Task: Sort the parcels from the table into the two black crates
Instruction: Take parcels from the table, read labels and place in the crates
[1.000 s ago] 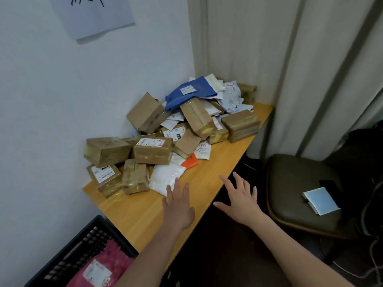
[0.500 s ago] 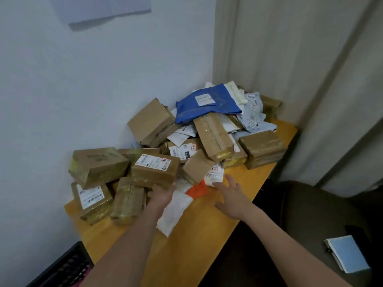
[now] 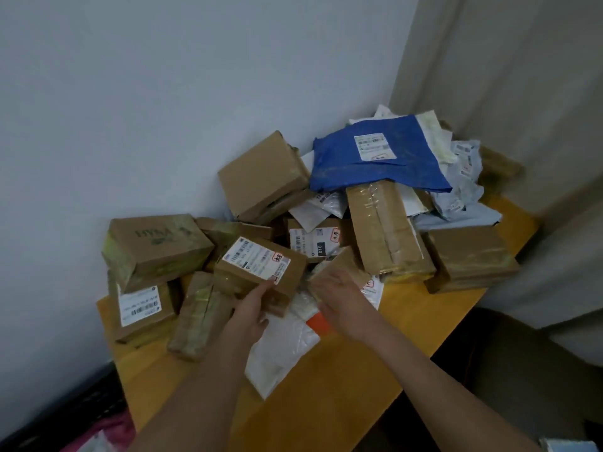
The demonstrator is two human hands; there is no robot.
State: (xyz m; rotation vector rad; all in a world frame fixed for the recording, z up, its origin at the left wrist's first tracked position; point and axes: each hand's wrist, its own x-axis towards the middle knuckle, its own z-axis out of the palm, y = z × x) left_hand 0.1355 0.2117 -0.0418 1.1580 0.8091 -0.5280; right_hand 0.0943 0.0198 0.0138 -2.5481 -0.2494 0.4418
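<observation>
A heap of parcels covers the wooden table [image 3: 342, 406]: brown cardboard boxes, a blue mailer bag [image 3: 401, 164] on top at the back, and white and grey bags. My left hand [image 3: 253, 309] grips the near corner of a labelled cardboard box [image 3: 248, 272], thumb on its white label. My right hand [image 3: 342, 300] lies over a small brown box [image 3: 350, 261] just right of it; motion blur hides whether the fingers close. A white padded bag [image 3: 284, 353] and an orange parcel [image 3: 318, 322] lie under both hands. One black crate [image 3: 81, 406] shows at bottom left.
A pink parcel [image 3: 112, 430] lies in the crate. The white wall runs along the table's left and back, and a curtain [image 3: 522, 93] hangs at the right. A dark chair seat [image 3: 522, 373] stands off the table's right edge. More boxes [image 3: 153, 246] are stacked at the left.
Both hands moved forward from the table's front edge into the pile. The left hand took hold of the labelled box and the right hand reached the small brown box. The view moved closer.
</observation>
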